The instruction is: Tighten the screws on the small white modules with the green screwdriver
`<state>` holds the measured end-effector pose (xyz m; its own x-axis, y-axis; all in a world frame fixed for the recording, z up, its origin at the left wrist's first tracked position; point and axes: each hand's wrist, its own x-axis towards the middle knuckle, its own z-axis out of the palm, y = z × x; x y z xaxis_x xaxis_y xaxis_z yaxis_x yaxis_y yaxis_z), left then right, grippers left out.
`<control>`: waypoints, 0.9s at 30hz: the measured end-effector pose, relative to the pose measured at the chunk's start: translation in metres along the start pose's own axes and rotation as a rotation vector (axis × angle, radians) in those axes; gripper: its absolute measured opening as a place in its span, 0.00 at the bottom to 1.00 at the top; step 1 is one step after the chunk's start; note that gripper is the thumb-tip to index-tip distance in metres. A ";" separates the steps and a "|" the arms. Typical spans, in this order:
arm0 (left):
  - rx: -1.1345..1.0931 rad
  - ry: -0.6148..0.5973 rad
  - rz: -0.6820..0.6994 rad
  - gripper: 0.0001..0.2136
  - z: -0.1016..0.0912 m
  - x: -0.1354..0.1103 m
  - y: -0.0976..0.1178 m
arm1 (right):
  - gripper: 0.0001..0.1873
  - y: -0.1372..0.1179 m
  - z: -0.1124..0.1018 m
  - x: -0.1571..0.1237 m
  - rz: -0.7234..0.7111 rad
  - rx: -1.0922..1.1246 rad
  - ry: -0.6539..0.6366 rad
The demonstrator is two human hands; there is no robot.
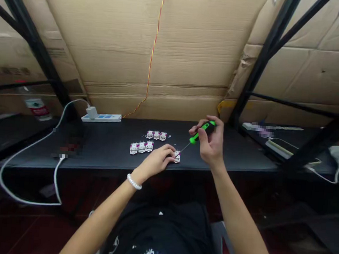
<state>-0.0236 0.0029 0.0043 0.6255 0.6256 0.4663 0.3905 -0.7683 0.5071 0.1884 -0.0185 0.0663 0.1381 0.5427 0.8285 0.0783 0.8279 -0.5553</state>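
My right hand (211, 140) is wrapped round the green and black handle of a screwdriver (195, 138). The thin shaft slants down to the left, and its tip meets a small white part with purple bits (177, 157) on the dark table. Against the left side of that part, my left hand (158, 158) has its fingers closed, pinching its edge. Left of my left hand lie similar small white parts in two short rows, a front row (141, 147) and a back row (156, 135). Exactly where the screwdriver tip sits on the part is too small to tell.
A white power strip (105, 117) with a plugged-in charger (92, 112) lies at the back left. Its white cable (24, 147) loops over the table's front edge. Black metal posts (254, 71) frame both sides. A phone (293, 149) rests at the right, a bottle (37, 108) at the left.
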 end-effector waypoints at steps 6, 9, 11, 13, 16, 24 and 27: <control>-0.011 0.011 0.004 0.06 0.000 0.000 0.001 | 0.18 0.006 0.004 -0.003 0.012 0.068 -0.031; -0.009 0.023 0.007 0.06 0.001 -0.001 0.002 | 0.17 0.008 0.006 -0.004 0.015 0.091 -0.034; -0.007 0.032 0.002 0.06 0.001 -0.001 0.003 | 0.18 0.007 0.006 -0.004 0.011 0.086 -0.039; -0.004 0.035 -0.003 0.06 0.001 -0.001 0.004 | 0.19 0.007 0.006 -0.004 0.021 0.069 -0.052; -0.003 0.036 -0.012 0.06 0.002 -0.001 0.003 | 0.18 0.005 0.006 -0.005 0.022 0.051 -0.063; 0.005 0.042 -0.007 0.07 0.004 -0.002 0.005 | 0.27 0.005 0.007 -0.004 -0.030 -0.050 -0.140; 0.017 0.039 -0.001 0.07 0.003 -0.002 0.008 | 0.28 0.001 0.011 0.000 0.010 0.010 -0.276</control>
<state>-0.0194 -0.0048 0.0051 0.5981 0.6310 0.4941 0.4031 -0.7697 0.4950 0.1773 -0.0157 0.0666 -0.1352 0.5677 0.8121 0.0682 0.8230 -0.5639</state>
